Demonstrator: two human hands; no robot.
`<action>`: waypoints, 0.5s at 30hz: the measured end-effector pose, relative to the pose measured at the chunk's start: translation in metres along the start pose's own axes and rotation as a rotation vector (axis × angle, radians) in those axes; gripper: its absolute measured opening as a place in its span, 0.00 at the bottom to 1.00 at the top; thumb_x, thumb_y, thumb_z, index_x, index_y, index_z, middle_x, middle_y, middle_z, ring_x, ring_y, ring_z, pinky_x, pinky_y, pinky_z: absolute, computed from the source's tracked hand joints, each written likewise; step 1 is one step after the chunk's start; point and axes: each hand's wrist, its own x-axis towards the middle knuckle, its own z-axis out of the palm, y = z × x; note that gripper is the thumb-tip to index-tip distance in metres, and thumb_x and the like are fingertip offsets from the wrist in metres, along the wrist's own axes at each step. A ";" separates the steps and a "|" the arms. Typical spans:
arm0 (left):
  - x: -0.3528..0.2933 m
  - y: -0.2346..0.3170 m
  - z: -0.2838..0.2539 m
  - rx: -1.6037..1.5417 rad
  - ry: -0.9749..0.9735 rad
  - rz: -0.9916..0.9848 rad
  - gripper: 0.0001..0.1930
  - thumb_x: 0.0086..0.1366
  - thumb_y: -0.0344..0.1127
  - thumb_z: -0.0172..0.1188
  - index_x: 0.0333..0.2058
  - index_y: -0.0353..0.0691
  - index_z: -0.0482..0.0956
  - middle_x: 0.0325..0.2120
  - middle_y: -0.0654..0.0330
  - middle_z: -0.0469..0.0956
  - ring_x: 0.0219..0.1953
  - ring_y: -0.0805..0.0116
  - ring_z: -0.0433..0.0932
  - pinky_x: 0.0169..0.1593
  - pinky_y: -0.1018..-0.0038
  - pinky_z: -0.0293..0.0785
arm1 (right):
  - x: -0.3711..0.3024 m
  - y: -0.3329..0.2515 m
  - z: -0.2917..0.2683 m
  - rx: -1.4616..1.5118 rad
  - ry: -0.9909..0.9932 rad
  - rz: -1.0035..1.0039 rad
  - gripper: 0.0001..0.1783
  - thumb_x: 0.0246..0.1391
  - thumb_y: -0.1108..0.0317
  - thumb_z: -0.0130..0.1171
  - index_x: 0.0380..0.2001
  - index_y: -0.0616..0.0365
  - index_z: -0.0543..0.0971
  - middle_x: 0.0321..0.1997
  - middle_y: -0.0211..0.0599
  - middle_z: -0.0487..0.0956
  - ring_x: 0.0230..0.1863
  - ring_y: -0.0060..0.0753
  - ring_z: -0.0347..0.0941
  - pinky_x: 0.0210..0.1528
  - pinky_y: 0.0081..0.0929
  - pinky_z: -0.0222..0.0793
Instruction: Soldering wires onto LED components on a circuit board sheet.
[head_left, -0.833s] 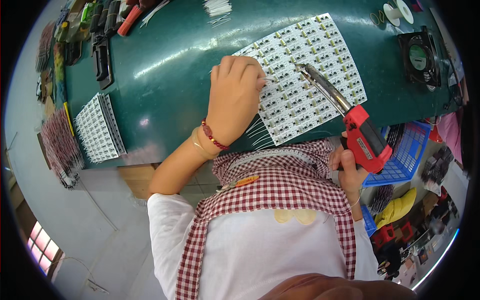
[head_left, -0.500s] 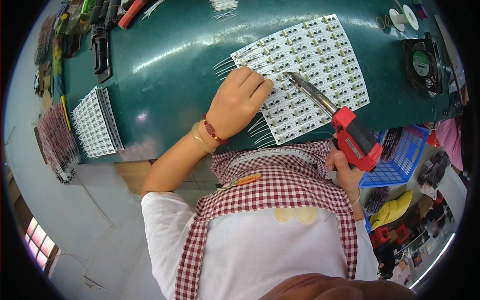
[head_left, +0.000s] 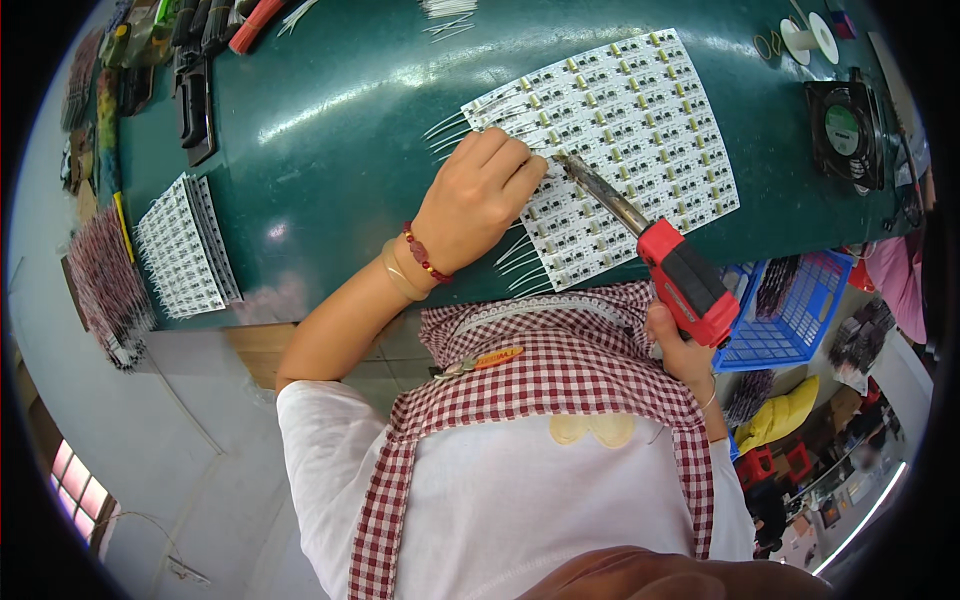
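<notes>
A white circuit board panel (head_left: 640,130) with rows of small parts lies on the green table in front of me. Thin white wires (head_left: 520,270) stick out along its left edge. My left hand (head_left: 485,185) rests over that edge, its thumb and fingers pinched together; what is between the fingertips is hidden. My right hand (head_left: 682,352) is wrapped round the handle of a red and black soldering gun (head_left: 690,285). The gun's metal tip touches or hovers just above the panel, close beside the left fingertips; I cannot tell which.
A stack of similar panels (head_left: 185,245) stands at the table's left, beside bundled dark red wires (head_left: 108,275). Far right are a black fan (head_left: 845,135) and a white spool (head_left: 808,38). White wires (head_left: 448,10) lie at the back. A blue crate (head_left: 785,315) sits below the table's right edge.
The soldering gun and my right hand have shifted left and slightly down, bringing the tip nearer my left fingertips. My left hand has barely moved.
</notes>
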 end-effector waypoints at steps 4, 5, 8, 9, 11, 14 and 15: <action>-0.001 0.000 0.000 -0.009 0.015 -0.002 0.12 0.47 0.25 0.58 0.34 0.35 0.78 0.30 0.59 0.74 0.33 0.62 0.72 0.37 0.69 0.70 | 0.001 -0.002 0.002 -0.054 0.012 -0.065 0.13 0.44 0.70 0.68 0.35 0.61 0.79 0.29 0.34 0.78 0.27 0.25 0.74 0.30 0.24 0.70; -0.001 0.000 0.000 -0.009 0.016 -0.003 0.12 0.47 0.25 0.58 0.34 0.35 0.78 0.30 0.59 0.74 0.33 0.62 0.72 0.37 0.69 0.70 | 0.000 -0.001 0.002 -0.064 0.017 -0.107 0.13 0.44 0.71 0.68 0.35 0.61 0.79 0.28 0.34 0.78 0.27 0.25 0.74 0.30 0.23 0.70; -0.003 -0.001 0.001 -0.008 0.020 -0.011 0.11 0.47 0.25 0.58 0.33 0.36 0.78 0.30 0.59 0.74 0.33 0.62 0.72 0.38 0.69 0.71 | -0.001 -0.003 0.002 -0.030 0.032 -0.124 0.13 0.44 0.71 0.68 0.35 0.61 0.79 0.28 0.33 0.78 0.27 0.26 0.74 0.30 0.23 0.69; -0.003 -0.002 0.001 -0.012 0.020 -0.010 0.11 0.47 0.25 0.58 0.33 0.36 0.78 0.30 0.58 0.73 0.33 0.62 0.72 0.38 0.69 0.71 | -0.001 -0.004 0.002 0.019 0.042 -0.098 0.13 0.44 0.71 0.68 0.35 0.61 0.79 0.28 0.33 0.77 0.27 0.26 0.75 0.30 0.23 0.69; -0.004 -0.003 0.001 -0.015 0.021 -0.011 0.11 0.47 0.25 0.58 0.33 0.36 0.78 0.30 0.58 0.73 0.33 0.62 0.73 0.38 0.69 0.71 | 0.000 -0.004 0.003 -0.009 0.036 -0.102 0.13 0.44 0.72 0.67 0.35 0.61 0.79 0.28 0.33 0.77 0.27 0.26 0.75 0.30 0.23 0.69; -0.004 -0.003 0.001 -0.019 0.020 -0.011 0.11 0.47 0.25 0.58 0.33 0.36 0.78 0.30 0.58 0.73 0.33 0.62 0.72 0.38 0.69 0.71 | 0.002 -0.006 0.005 -0.045 0.030 -0.118 0.12 0.45 0.72 0.67 0.34 0.61 0.79 0.28 0.33 0.77 0.27 0.26 0.75 0.30 0.23 0.70; -0.004 -0.003 0.001 -0.024 0.026 -0.008 0.11 0.47 0.25 0.58 0.33 0.36 0.78 0.30 0.58 0.73 0.33 0.62 0.72 0.38 0.69 0.71 | 0.002 -0.007 0.005 -0.053 0.032 -0.130 0.12 0.45 0.72 0.67 0.34 0.61 0.79 0.27 0.33 0.77 0.27 0.26 0.75 0.30 0.23 0.70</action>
